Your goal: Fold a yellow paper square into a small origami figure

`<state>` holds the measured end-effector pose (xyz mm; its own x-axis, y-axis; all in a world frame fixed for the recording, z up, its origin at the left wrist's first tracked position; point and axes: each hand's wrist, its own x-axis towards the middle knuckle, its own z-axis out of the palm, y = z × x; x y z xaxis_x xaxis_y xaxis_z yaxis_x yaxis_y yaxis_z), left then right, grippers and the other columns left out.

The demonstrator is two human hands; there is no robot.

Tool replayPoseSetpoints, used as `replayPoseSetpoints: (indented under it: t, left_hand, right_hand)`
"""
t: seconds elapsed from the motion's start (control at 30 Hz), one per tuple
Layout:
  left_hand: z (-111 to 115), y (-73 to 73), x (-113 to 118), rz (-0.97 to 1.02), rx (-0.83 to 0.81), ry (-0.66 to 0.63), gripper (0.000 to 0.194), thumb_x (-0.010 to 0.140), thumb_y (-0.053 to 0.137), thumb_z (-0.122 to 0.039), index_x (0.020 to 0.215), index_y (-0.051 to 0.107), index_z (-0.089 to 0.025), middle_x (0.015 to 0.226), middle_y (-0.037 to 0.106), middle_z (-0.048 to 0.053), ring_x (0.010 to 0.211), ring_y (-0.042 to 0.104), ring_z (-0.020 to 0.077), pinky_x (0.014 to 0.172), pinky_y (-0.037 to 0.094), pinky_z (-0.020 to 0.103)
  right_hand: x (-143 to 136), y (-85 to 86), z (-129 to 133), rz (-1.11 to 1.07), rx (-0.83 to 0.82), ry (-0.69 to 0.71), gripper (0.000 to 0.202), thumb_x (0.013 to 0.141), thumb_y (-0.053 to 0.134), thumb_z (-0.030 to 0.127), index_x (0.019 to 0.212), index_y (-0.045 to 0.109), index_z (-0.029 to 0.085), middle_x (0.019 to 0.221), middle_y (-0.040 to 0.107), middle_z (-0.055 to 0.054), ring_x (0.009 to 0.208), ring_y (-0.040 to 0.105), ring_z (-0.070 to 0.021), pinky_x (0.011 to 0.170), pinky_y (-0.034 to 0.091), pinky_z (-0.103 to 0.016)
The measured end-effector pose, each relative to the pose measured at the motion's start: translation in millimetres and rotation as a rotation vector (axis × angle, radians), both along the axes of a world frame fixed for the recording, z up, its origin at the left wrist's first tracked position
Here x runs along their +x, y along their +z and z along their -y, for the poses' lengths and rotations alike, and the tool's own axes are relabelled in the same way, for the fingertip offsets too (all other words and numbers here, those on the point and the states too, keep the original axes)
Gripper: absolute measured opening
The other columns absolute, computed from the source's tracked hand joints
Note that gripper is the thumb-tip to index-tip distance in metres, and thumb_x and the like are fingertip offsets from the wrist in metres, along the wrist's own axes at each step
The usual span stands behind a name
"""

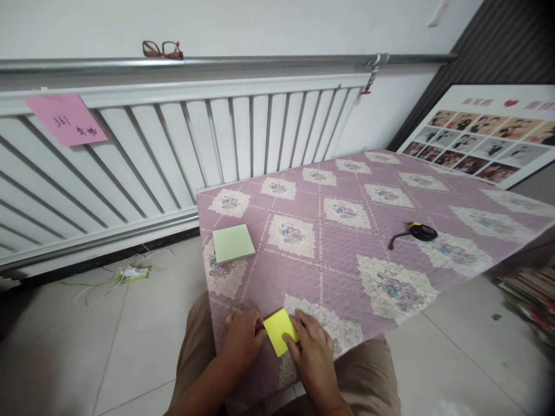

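A yellow sticky note pad (278, 332) lies on the tablecloth in front of me, near the table's front edge. My right hand (315, 351) holds it from the right, its thumb pressed on the top sheet and its fingers along the far right edge. At the pad's left edge, my left hand (243, 336) is closed, with thumb and curled forefinger pinching at the side; the exact contact is partly hidden. A larger pale green note pad (234, 244) rests farther back on the left, apart from both hands.
The table wears a purple floral cloth (342, 242). A black and yellow tape measure (421, 231) lies to the right. Behind stand a white radiator (225, 138) and a photo board (481, 138). Glasses (163, 51) sit on the pipe; a power strip (134, 274) is on the floor.
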<state>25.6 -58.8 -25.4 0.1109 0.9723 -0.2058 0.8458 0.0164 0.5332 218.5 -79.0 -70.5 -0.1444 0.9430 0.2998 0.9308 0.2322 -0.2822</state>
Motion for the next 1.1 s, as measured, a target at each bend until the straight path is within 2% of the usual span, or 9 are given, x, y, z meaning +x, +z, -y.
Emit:
replayPoseSetpoints:
  t: [0.37,0.53,0.73,1.1]
  left_hand:
    - [-3.8,7.8,5.7,-0.021,-0.069,0.029,0.008,0.081,0.052,-0.022,0.083,0.060,-0.021,0.087,0.064,0.001,0.089,0.053,0.0197,0.083,0.028,0.035]
    - [-7.6,12.3,8.8,-0.045,-0.060,0.029,0.007,0.081,0.054,-0.026,0.080,0.059,-0.021,0.084,0.064,0.001,0.085,0.054,0.0201,0.077,0.027,0.034]
    - [-12.9,14.2,11.4,-0.081,-0.047,0.006,0.007,0.080,0.052,-0.020,0.078,0.058,-0.020,0.082,0.063,0.001,0.084,0.054,0.0198,0.074,0.027,0.034]
    - [2.5,-1.0,10.6,0.009,0.209,-0.087,0.011,0.082,0.046,-0.014,0.075,0.054,-0.019,0.081,0.061,0.003,0.084,0.053,0.0200,0.080,0.033,0.034]
  right_hand:
    - [-0.2,0.1,-0.2,-0.012,-0.025,-0.001,0.033,0.085,0.055,0.038,0.115,0.060,0.026,0.123,0.059,-0.006,0.114,0.051,-0.0271,0.091,0.037,-0.042]
    - [0.0,-0.7,0.0,-0.021,-0.021,-0.007,0.033,0.084,0.056,0.039,0.114,0.060,0.027,0.123,0.060,-0.005,0.114,0.051,-0.0276,0.091,0.037,-0.042]
    - [-0.1,-0.8,0.0,-0.025,-0.011,-0.007,0.033,0.084,0.055,0.037,0.115,0.060,0.027,0.123,0.060,-0.006,0.114,0.051,-0.0272,0.091,0.037,-0.042]
    - [0.3,-0.4,0.5,-0.026,-0.003,0.002,0.033,0.084,0.056,0.036,0.116,0.059,0.026,0.123,0.060,-0.005,0.114,0.051,-0.0266,0.091,0.036,-0.042]
